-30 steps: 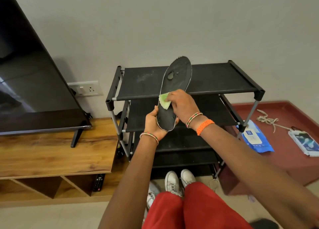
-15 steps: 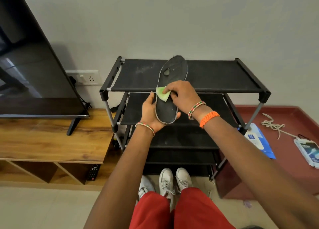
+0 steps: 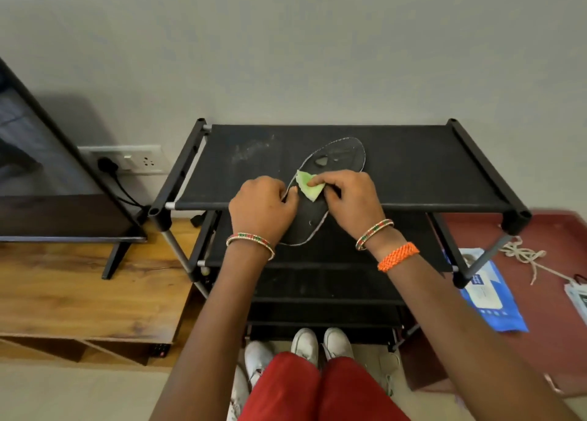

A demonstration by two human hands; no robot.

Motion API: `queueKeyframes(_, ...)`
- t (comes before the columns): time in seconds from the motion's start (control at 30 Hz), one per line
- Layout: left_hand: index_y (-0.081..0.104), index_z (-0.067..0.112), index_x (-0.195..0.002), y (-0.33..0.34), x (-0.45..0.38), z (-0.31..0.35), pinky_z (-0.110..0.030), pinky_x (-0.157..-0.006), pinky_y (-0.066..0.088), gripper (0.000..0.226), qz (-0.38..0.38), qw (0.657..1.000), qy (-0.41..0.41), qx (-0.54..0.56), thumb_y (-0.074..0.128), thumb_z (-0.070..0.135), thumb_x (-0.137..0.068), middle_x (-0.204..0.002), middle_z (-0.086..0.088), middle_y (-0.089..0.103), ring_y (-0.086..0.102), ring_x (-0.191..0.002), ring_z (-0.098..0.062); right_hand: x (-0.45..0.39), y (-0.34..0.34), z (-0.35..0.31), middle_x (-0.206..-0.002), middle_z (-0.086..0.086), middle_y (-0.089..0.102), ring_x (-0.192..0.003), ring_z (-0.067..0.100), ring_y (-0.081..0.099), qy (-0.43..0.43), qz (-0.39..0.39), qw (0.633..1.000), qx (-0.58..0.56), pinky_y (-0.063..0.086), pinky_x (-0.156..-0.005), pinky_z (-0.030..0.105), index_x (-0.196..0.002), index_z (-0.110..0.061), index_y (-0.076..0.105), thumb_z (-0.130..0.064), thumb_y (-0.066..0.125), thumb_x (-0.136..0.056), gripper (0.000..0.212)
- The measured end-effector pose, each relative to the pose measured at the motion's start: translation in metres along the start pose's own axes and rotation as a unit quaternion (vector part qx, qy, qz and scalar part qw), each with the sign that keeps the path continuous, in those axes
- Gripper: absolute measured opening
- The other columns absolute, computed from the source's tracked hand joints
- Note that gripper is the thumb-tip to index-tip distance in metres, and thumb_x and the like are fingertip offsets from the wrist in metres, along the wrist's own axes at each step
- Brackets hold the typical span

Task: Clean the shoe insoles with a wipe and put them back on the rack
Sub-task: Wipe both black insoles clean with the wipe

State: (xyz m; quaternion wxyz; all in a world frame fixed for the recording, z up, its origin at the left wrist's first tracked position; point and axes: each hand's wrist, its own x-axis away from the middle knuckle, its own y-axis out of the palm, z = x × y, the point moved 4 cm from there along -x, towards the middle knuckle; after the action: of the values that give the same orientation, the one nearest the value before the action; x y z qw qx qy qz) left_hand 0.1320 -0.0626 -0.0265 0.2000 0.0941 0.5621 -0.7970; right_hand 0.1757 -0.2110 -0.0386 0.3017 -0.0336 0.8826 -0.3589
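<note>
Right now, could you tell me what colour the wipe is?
Light green; the wipe shows in the head view.

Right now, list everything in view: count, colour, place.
Foam shoe insole: one, black, over rack top.
Wet wipe: one, green, on insole.
Fabric shoe rack: one, black, against wall.
Canvas shoes: white, count unclear, floor below rack.
Wipes packet: one, blue, maroon ledge right.
Television: one, black, wooden cabinet left.
Wall socket: one, white, behind television.
Left hand: grips insole edge.
Right hand: presses wipe.
</note>
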Motion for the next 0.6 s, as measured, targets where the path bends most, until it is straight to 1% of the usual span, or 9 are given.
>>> queueKeyframes(0.03,0.050,0.014,-0.062,0.001,-0.006,-0.001,-0.028,-0.056,0.036,0.039,-0.027,1.000,0.013,-0.004,0.051,0.041,-0.090,-0.068,0.000,0.047,0.049,-0.076,-0.020,0.001,0.000,0.000,-0.096,0.001,0.073,-0.066,0.005,0.058,0.000,0.003,1.000,-0.004,0.041,-0.065,0.013,-0.096,-0.017,0.074,0.003,0.057,-0.081,0.030)
queueKeyframes(0.1,0.059,0.011,-0.076,0.007,-0.025,-0.003,-0.033,-0.069,0.045,0.039,-0.136,0.991,0.004,-0.002,0.050,0.046,-0.091,-0.077,-0.003,0.051,0.050,-0.086,-0.023,0.003,-0.001,-0.001,-0.097,0.001,0.073,-0.071,0.000,0.057,-0.006,0.009,1.000,-0.009,0.041,-0.067,0.008,-0.097,-0.016,0.074,0.003,0.058,-0.081,0.029)
queueKeyframes(0.17,0.061,0.011,-0.079,0.014,-0.045,-0.004,-0.032,-0.066,0.046,0.037,-0.243,0.967,-0.017,0.068,0.051,0.044,-0.092,-0.075,-0.005,0.058,0.058,-0.080,-0.024,0.003,-0.002,-0.002,-0.095,0.001,0.073,-0.078,0.005,0.063,-0.012,0.017,1.000,-0.017,0.050,-0.073,0.016,-0.096,-0.016,0.074,0.004,0.058,-0.080,0.030)
queueKeyframes(0.23,0.064,0.015,-0.080,0.020,-0.056,-0.001,-0.032,-0.067,0.048,0.027,-0.283,0.953,0.014,0.108,0.054,0.037,-0.093,-0.077,-0.005,0.062,0.061,-0.078,-0.023,0.003,-0.003,-0.002,-0.092,0.002,0.073,-0.079,0.012,0.067,-0.009,0.020,0.999,-0.026,0.054,-0.076,0.025,-0.094,-0.015,0.075,0.005,0.058,-0.080,0.029)
queueKeyframes(0.33,0.069,0.010,-0.086,0.029,-0.057,-0.003,-0.032,-0.070,0.052,0.023,-0.226,0.944,0.001,0.241,0.056,0.028,-0.093,-0.076,-0.006,0.066,0.062,-0.072,-0.017,-0.001,-0.002,0.003,-0.096,0.004,0.073,-0.081,0.016,0.067,0.018,0.018,0.999,-0.038,0.054,-0.079,0.027,-0.095,-0.016,0.075,0.005,0.059,-0.082,0.030)
queueKeyframes(0.43,0.065,0.009,-0.082,0.027,-0.056,-0.012,-0.027,-0.063,0.045,0.017,-0.067,0.949,-0.014,0.308,0.056,0.018,-0.093,-0.072,-0.015,0.066,0.054,-0.063,-0.014,-0.004,-0.003,0.005,-0.098,0.005,0.072,-0.086,0.018,0.067,0.035,0.023,0.996,-0.077,0.053,-0.083,0.027,-0.095,-0.015,0.075,0.008,0.057,-0.082,0.032)
queueKeyframes(0.47,0.062,0.007,-0.083,0.025,-0.056,-0.013,-0.028,-0.062,0.044,0.016,-0.039,0.949,-0.003,0.313,0.054,0.016,-0.094,-0.071,-0.017,0.064,0.053,-0.062,-0.016,-0.002,-0.004,0.001,-0.099,0.005,0.072,-0.091,0.017,0.067,-0.006,0.022,0.997,-0.080,0.052,-0.087,0.027,-0.094,-0.013,0.075,0.009,0.055,-0.081,0.032)
queueKeyframes(0.53,0.056,0.005,-0.083,0.022,-0.056,-0.014,-0.028,-0.060,0.042,0.016,-0.024,0.942,0.020,0.333,0.050,0.014,-0.095,-0.070,-0.020,0.060,0.051,-0.063,-0.019,0.009,-0.003,-0.017,-0.100,0.004,0.072,-0.099,0.017,0.065,-0.139,-0.020,0.989,-0.036,0.051,-0.091,0.028,-0.093,-0.011,0.075,0.006,0.050,-0.078,0.033)
queueKeyframes(0.6,0.053,0.008,-0.084,0.020,-0.056,-0.015,-0.028,-0.060,0.044,0.015,-0.044,0.932,0.035,0.359,0.047,0.014,-0.097,-0.073,-0.018,0.059,0.051,-0.065,-0.017,0.023,0.001,-0.033,-0.099,0.003,0.072,-0.099,0.020,0.065,-0.258,-0.087,0.961,0.051,0.053,-0.084,0.029,-0.092,-0.012,0.075,-0.002,0.045,-0.078,0.035)
